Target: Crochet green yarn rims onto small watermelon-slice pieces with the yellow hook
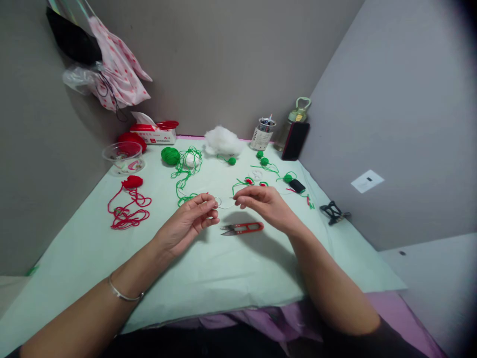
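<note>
Over the middle of the table, my left hand (192, 219) pinches a small metal ring (218, 201) between thumb and fingers. A thin pale strand (226, 207) runs from the ring side across to my right hand (266, 201). The fingertips of my right hand are closed on a tiny metallic piece, too small to make out. Just below both hands, red-handled thread snips (244, 227) lie on the cloth. Small red and green crocheted pieces (249, 181) rest behind my right hand. Green yarn (183, 191) lies loose behind my left hand.
Red yarn (130, 218) lies at the left beside a clear tub (124, 161). Green ball (170, 156), white stuffing (222, 141), tissue box (158, 135), pen can (262, 136), bottle (285, 134) and phone (295, 141) stand along the back. A black clip-like object (333, 213) sits at the right edge.
</note>
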`<state>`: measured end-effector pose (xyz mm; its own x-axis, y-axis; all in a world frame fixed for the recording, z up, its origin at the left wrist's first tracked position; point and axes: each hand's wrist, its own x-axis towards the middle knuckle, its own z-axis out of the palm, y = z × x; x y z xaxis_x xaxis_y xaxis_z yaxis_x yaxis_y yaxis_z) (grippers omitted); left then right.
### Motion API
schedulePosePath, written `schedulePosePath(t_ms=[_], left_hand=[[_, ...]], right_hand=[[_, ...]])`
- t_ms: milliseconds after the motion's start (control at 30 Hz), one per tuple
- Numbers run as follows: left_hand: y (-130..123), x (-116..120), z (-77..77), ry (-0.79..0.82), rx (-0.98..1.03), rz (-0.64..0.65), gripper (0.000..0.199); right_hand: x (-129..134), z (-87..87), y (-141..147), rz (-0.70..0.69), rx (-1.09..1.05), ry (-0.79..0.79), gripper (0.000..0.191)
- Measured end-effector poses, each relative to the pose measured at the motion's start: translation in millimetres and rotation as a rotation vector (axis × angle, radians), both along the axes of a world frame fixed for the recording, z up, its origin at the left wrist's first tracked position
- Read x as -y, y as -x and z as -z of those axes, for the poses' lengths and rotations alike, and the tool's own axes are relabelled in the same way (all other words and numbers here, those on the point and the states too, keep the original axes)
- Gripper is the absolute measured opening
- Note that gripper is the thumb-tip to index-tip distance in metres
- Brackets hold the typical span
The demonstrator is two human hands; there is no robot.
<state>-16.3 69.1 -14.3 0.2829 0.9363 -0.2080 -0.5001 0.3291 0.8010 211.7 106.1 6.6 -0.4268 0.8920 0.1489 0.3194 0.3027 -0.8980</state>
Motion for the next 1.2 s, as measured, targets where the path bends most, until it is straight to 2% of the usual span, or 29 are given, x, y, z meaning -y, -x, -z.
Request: schedulePosePath(t_ms=[100, 167, 233, 333, 433, 533, 633, 767, 833, 1033, 1200], left_hand=[[-2.0, 2.2, 1.7, -0.032, -0.008, 0.028, 0.026], [-3.3, 4.3, 2.3, -0.063, -0.023, 0.045, 0.022], [-4.1, 6.5, 2.2, -0.089, -0.040, 0.061, 0.019], [-4.5, 9.0, 0.8, -0.102, -0.050, 0.104, 0.017], [-4.5, 10.1, -0.5, -0.092, -0.041, 0.138, 0.021], [-4.6, 9.7, -0.3, -0.074, -0.031, 0.137, 0.021], [-4.4, 8.5, 1.0, -0.050, -0.017, 0.130, 0.024], [-3.9, 6.9, 2.8, -0.029, 0.012, 0.097, 0.026], [-3.8, 6.8, 3.6, -0.024, 0.023, 0.087, 0.025], [-3.8, 7.6, 3.6, -0.020, 0.021, 0.107, 0.019], [-4.7, 8.7, 2.4, -0.018, 0.014, 0.121, 0.017]], right_hand=[[11.3, 1.7, 20.5, -0.074, -0.174, 0.087, 0.015], [16.0, 4.8, 28.0, -0.076, -0.200, 0.069, 0.011], [18.0, 8.3, 30.4, -0.043, -0.182, -0.030, 0.008], [18.9, 12.8, 28.7, 0.023, -0.133, -0.276, 0.006], [20.4, 15.5, 27.6, 0.034, -0.110, -0.485, 0.011], [23.0, 16.2, 29.5, 0.024, -0.101, -0.569, 0.014], [24.2, 14.7, 31.3, -0.018, -0.146, -0.501, 0.014], [22.1, 12.3, 30.7, -0.122, -0.241, -0.252, 0.016], [20.6, 12.7, 30.5, -0.153, -0.265, -0.186, 0.021], [19.8, 15.9, 32.5, -0.145, -0.224, -0.159, 0.026], [21.0, 13.5, 32.2, -0.154, -0.226, -0.147, 0.020]])
